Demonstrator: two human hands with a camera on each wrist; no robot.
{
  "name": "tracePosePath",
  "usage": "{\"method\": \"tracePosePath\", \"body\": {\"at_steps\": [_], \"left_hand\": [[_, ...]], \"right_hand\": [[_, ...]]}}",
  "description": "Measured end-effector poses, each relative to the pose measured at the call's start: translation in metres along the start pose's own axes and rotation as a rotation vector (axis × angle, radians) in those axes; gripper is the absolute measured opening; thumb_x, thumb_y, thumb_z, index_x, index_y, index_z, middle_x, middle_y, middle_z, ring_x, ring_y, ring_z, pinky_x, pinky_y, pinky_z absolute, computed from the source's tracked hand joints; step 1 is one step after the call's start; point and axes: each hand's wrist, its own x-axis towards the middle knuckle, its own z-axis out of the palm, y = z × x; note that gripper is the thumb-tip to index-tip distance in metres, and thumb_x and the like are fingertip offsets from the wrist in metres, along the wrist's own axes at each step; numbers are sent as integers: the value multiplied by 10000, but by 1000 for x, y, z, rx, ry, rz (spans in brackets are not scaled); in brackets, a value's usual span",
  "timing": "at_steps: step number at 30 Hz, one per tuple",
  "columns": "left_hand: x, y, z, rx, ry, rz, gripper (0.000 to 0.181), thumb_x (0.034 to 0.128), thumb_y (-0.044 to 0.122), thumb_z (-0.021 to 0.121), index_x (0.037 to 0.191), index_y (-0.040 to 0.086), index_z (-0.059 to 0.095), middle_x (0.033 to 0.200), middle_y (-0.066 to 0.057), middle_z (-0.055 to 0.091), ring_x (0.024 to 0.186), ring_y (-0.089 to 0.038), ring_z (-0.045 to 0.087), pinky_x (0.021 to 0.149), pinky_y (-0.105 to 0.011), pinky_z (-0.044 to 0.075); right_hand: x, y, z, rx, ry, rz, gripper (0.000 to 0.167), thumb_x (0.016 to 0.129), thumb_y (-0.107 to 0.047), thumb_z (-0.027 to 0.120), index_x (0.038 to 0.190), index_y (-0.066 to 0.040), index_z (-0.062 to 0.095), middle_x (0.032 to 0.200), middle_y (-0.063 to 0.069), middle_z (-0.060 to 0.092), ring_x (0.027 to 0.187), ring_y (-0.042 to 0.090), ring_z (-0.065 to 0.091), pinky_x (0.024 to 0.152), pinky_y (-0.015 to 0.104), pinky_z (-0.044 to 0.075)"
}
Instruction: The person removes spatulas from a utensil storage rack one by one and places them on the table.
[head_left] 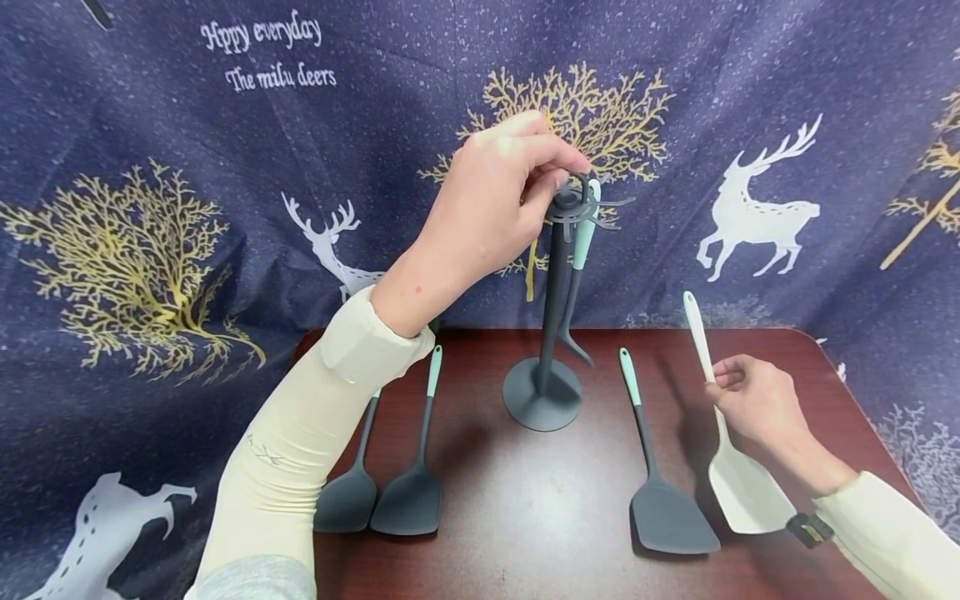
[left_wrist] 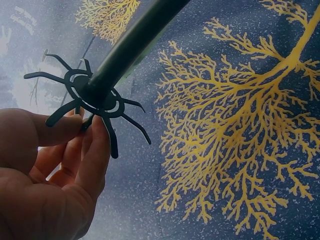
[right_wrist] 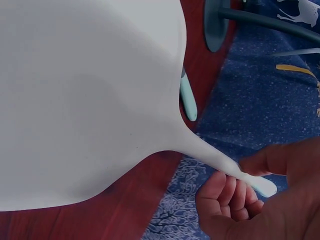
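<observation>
My left hand (head_left: 487,196) pinches the small loop on top of a dark grey utensil stand (head_left: 551,308). In the left wrist view, thumb and fingers meet just beyond the ring of curved hooks (left_wrist: 114,142). From one hook hangs a utensil with a mint handle (head_left: 587,237); its lower end is partly behind the pole. Over the table's right side, my right hand (head_left: 761,400) grips the handle of a white spatula (head_left: 750,492). Its wide blade (right_wrist: 90,100) fills much of the right wrist view, and the spatula appears raised and tilted.
A grey spatula with a mint handle (head_left: 671,517) lies left of the white one. Two more grey spatulas (head_left: 408,500) lie at the table's left, one partly behind my left sleeve. The stand's round base (head_left: 525,400) rests on the dark red table (head_left: 487,567). A patterned blue cloth (head_left: 420,50) hangs behind.
</observation>
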Motion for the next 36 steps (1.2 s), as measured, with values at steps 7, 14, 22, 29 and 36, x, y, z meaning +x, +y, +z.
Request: {"method": "tracePosePath", "body": {"at_steps": [7, 14, 22, 29, 36], "left_hand": [[-1, -1, 0, -6, 1, -2, 292, 1041, 15, 569, 1138, 114, 825, 900, 8, 598, 748, -103, 486, 736, -264, 403], [-2, -1, -1, -7, -2, -7, 285, 1045, 27, 576, 1143, 123, 826, 887, 9, 587, 749, -102, 486, 749, -267, 404], [-2, -2, 0, -16, -1, -6, 284, 1044, 25, 578, 1144, 121, 825, 881, 7, 580, 746, -100, 482, 740, -263, 403], [-1, -1, 0, -16, 2, -1, 280, 1046, 29, 579, 1143, 121, 826, 881, 8, 584, 743, -99, 482, 732, -264, 400], [-1, -2, 1, -16, 5, 0, 277, 1050, 36, 581, 1142, 124, 827, 889, 11, 599, 752, -99, 491, 732, -265, 403]], "right_hand": [[3, 7, 5, -38, -54, 31, 201, 856, -116, 751, 996, 24, 719, 833, 92, 767, 749, 191, 687, 680, 354, 493], [4, 10, 8, -54, -89, 32, 185, 846, -125, 759, 954, 21, 723, 809, 82, 764, 747, 207, 686, 659, 364, 492], [5, 13, 11, -64, -154, 67, 188, 849, -146, 763, 929, 18, 720, 798, 67, 751, 740, 185, 653, 629, 343, 473], [6, 19, 15, -59, -202, 81, 195, 849, -152, 765, 920, 24, 721, 830, 114, 766, 766, 223, 690, 641, 349, 495], [7, 23, 17, -68, -232, 100, 200, 850, -159, 768, 909, 28, 731, 843, 132, 773, 783, 259, 705, 638, 349, 506]]}}
